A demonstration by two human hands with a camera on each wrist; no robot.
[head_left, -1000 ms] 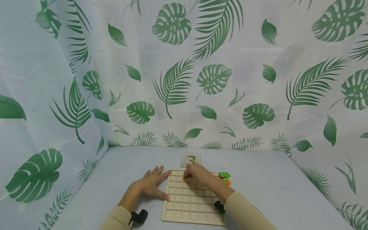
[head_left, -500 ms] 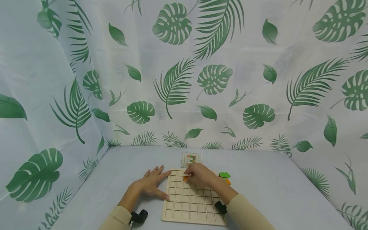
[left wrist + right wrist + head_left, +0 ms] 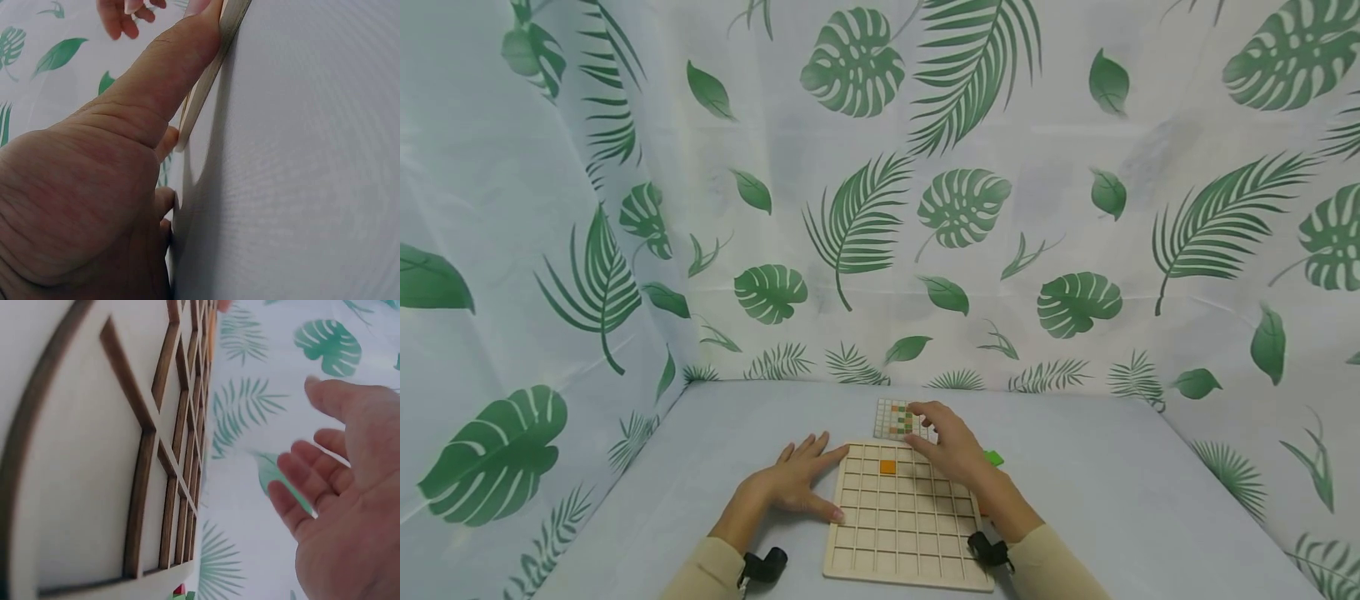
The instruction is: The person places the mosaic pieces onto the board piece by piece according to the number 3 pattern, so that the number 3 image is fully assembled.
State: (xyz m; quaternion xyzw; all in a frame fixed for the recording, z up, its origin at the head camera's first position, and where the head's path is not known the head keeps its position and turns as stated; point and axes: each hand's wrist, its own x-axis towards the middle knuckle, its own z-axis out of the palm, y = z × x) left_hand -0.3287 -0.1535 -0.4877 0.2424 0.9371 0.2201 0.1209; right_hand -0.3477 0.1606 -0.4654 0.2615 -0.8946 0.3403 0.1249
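A wooden grid board (image 3: 902,521) lies on the table, with an orange square tile (image 3: 887,467) seated in a cell near its far left corner. My left hand (image 3: 797,482) rests at the board's left edge, fingers spread, thumb against the rim; the left wrist view shows the thumb (image 3: 169,69) touching that wooden edge. Above the far right part of the board hovers my right hand (image 3: 951,446), its fingers loosely bent and holding nothing. In the right wrist view the right hand (image 3: 350,469) is apart from the board (image 3: 94,487).
Behind the board lies a small pattern card (image 3: 891,421) printed with coloured squares, partly covered by the right hand. Green tiles (image 3: 994,457) peek out beyond the right forearm, which hides most of the loose pile. A leaf-printed cloth (image 3: 865,250) stands behind the table.
My right hand has let go of the orange tile, lifted from it and moved right, uncovering it in its cell. The left hand has stayed in place.
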